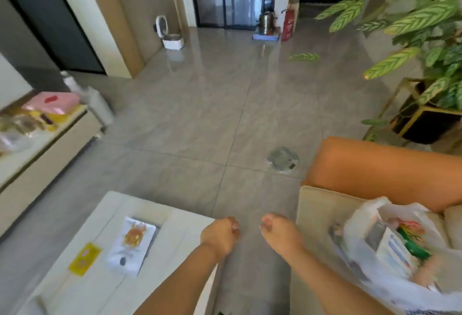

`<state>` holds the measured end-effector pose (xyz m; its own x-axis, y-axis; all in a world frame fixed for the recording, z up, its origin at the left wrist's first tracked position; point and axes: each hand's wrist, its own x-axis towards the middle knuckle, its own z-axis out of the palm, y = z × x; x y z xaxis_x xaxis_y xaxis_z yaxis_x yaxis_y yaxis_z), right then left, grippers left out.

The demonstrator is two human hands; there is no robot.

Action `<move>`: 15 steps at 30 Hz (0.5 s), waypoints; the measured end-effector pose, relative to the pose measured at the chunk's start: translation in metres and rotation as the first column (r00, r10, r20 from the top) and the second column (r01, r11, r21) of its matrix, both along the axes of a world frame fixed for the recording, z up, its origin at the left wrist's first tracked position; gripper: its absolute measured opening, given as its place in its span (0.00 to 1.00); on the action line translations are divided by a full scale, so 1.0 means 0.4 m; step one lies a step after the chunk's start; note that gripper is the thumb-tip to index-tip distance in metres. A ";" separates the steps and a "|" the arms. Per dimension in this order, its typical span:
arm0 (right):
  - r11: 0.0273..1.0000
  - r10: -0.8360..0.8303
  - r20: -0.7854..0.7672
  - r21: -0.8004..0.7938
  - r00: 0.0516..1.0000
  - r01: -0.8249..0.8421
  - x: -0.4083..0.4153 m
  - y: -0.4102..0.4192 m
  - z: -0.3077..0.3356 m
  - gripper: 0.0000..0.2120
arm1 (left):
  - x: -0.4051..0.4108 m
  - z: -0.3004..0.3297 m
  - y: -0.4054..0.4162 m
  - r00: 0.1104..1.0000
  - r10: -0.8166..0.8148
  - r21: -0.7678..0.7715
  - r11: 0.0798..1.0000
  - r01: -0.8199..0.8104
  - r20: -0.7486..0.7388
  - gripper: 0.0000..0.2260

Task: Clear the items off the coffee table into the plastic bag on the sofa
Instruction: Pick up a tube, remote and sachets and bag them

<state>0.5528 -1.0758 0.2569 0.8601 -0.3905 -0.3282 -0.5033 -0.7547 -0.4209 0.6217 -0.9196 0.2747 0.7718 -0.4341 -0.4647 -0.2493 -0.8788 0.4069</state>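
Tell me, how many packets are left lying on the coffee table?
2: a small yellow packet near the table's left side, and a larger white packet just right of it. The frame cuts off the table's near end, so more may be hidden.

- Setting was a home living room.
- Orange sofa (385, 167) stood just right of the right hand (280, 233); white coffee table (175, 219) lay left of the left hand (221, 234).
- Beyond both hands: tiled floor (200, 119), potted plant (425, 39), low media cabinet (50, 149).
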 end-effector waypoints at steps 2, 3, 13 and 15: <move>0.996 0.085 0.012 0.003 0.996 -0.085 0.033 0.113 0.004 0.11 | 0.002 -0.003 0.123 0.997 0.082 0.010 0.997 -0.082 0.015 0.14; 0.992 0.125 0.011 0.003 0.992 -0.125 0.047 0.171 0.007 0.12 | -0.001 -0.003 0.182 0.992 0.125 0.019 0.992 -0.126 0.020 0.14; 0.809 0.587 0.009 0.039 0.810 -0.586 0.131 0.692 0.006 0.17 | -0.086 -0.020 0.686 0.836 0.549 0.050 0.835 -0.547 -0.021 0.15; 0.765 0.643 -0.002 0.049 0.765 -0.643 0.136 0.765 0.002 0.17 | -0.108 -0.032 0.752 0.782 0.622 0.050 0.783 -0.620 -0.049 0.15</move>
<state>0.6073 -0.7700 0.2578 0.8985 0.2666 -0.3488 0.0858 -0.8858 -0.4561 0.5784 -0.6190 0.2619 0.8399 0.1439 -0.5234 0.3781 -0.8468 0.3740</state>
